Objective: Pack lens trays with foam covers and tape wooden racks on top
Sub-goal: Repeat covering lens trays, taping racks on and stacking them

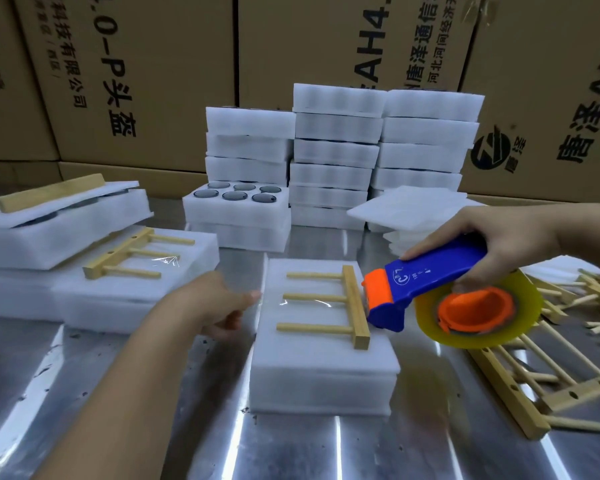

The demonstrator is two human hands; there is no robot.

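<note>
Blue tape gun [430, 282] is gripped by the right hand [510, 244]; the left hand [215, 306], loosely bent, touches the foam tray [319, 375].

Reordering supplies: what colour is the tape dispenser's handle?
Blue tape dispenser, orange trim; head view.

Matt white foam tray [323, 372], pale bare wooden rack [329, 304], glossy plastic tape dispenser [426, 285], shiny scuffed metal table [118, 410], matt cardboard boxes [174, 64]

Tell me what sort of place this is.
Probably a packing station in a warehouse or factory: printed cardboard cartons stacked along the back, piles of white foam trays on a metal table, and a tape dispenser held in the right hand.
</note>
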